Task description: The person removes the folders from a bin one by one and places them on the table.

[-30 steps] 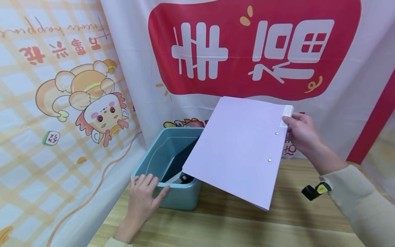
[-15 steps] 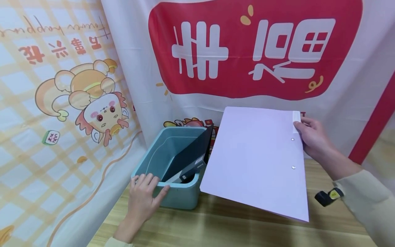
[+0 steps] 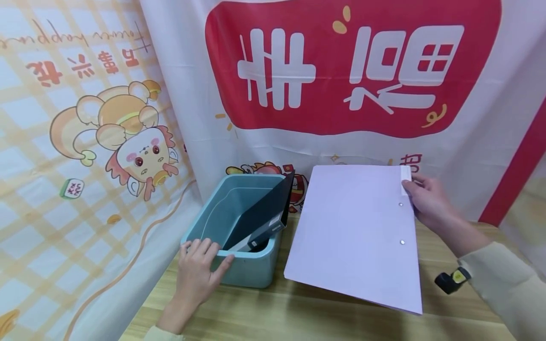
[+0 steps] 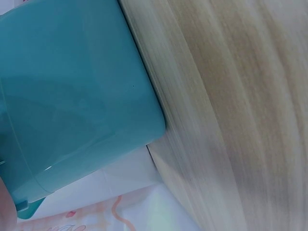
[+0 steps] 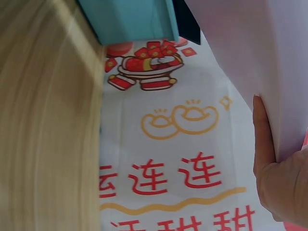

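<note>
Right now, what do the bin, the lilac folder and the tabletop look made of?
Bin: likely moulded plastic, teal, smooth with a soft sheen and rounded corners.
Folder: probably thin stiff plastic or coated card, matte lilac, flat, with two metal rivets near the edge that the right hand pinches.
Table: light wood grain, possibly laminate.

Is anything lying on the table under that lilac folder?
Nothing visible does. The right hand holds the lilac folder tilted over bare wooden table, beside the teal bin. The folder hides the spot directly beneath it.

Head view high, facing down – wrist views close, sharing teal bin (image 3: 251, 270).
</note>
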Demonstrator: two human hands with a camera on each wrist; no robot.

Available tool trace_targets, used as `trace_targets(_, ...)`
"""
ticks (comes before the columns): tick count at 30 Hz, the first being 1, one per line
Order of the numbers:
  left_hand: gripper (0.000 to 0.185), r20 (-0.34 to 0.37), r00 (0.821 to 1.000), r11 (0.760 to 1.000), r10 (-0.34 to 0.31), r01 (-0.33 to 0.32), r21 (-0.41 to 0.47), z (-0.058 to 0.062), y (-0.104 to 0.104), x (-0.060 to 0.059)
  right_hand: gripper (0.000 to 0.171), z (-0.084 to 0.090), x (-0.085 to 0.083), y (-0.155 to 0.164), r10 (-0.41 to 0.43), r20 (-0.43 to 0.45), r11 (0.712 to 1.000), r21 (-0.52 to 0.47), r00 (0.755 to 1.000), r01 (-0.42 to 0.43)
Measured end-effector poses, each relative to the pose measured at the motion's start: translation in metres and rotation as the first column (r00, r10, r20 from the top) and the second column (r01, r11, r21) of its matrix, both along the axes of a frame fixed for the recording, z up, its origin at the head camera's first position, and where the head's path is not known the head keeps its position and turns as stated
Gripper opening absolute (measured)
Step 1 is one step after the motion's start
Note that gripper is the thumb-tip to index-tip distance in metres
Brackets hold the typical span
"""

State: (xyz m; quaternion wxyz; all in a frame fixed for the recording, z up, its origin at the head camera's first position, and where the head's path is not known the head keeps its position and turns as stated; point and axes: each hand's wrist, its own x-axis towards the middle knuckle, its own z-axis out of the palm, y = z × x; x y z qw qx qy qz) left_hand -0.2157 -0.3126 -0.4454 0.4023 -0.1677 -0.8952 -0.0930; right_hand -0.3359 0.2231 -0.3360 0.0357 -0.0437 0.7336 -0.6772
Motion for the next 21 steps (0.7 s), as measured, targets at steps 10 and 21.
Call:
trace_targets(10,0.040,-0.003,1.000,1.000,0.001,-0.001,-0.005,-0.002,-0.002,-0.002,0.063,-0.024,-0.004,-0.022,0.005,0.002,1.000,0.008,1.000,-0.005)
trace_targets(21,0.040,0.004,1.000,1.000,0.010,-0.010,-0.007,0.001,-0.001,0.000,0.059,-0.041,-0.012,-0.036,-0.003,-0.021,1.000,0.028,1.000,0.003)
